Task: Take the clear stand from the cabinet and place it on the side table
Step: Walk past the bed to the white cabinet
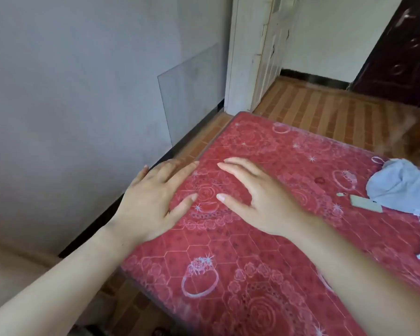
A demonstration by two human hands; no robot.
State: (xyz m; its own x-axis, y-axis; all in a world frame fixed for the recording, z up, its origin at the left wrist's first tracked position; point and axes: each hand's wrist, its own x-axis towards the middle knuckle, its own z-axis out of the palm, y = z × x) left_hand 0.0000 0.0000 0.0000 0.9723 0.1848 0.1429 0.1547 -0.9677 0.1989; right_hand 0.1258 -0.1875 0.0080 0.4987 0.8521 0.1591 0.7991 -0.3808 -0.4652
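The side table (pixel 289 151) has a red cover printed with rings and roses and fills the lower right. My left hand (pixel 153 200) lies palm down at the table's left edge, with its fingers spread and its outer fingers past the edge. My right hand (pixel 257 195) is flat beside it over the cover, fingers apart. Neither hand holds anything that I can make out. A clear flat panel (pixel 192 93) leans upright against the grey wall on the left, beyond the table. No cabinet is in view.
A crumpled light blue cloth (pixel 403 187) and a small pale card (pixel 366 203) lie at the table's right side. A white door frame (pixel 247 57) stands behind the table, with a dark door (pixel 398 49) at the far right. The floor is striped wood.
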